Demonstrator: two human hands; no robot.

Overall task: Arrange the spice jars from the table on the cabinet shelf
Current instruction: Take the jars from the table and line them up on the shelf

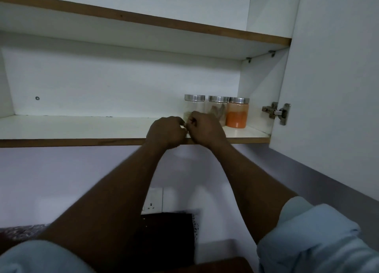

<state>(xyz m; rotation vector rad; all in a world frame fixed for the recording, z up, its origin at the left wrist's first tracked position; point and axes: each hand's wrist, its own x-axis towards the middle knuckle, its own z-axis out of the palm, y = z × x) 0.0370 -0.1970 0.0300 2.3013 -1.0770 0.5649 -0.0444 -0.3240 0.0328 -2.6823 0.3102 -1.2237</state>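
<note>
Jar [193, 106] w/ left hand [166, 131] & right hand [206, 128] curling at its 6 o'clock, grip unclear, is risking knocking 3-o'clock neighbour jar [218, 108] if shoved.

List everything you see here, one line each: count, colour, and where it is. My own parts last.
pale jar: one, clear with silver lid, lower shelf, leftmost of the row
brown jar: one, clear with silver lid, middle of the row
orange jar: one, clear with silver lid, rightmost, near the cabinet side
lower shelf: one, white with brown edge, holds the jars
upper shelf: one, white with brown edge, above
door: one, white, open at right
hinge: one, silver, on the door
socket: one, white, wall below the shelf
sleeves: two, light blue, bottom corners
left hand: fingers curled, at the shelf edge
right hand: fingers curled, before the pale jar; grip hidden
</note>
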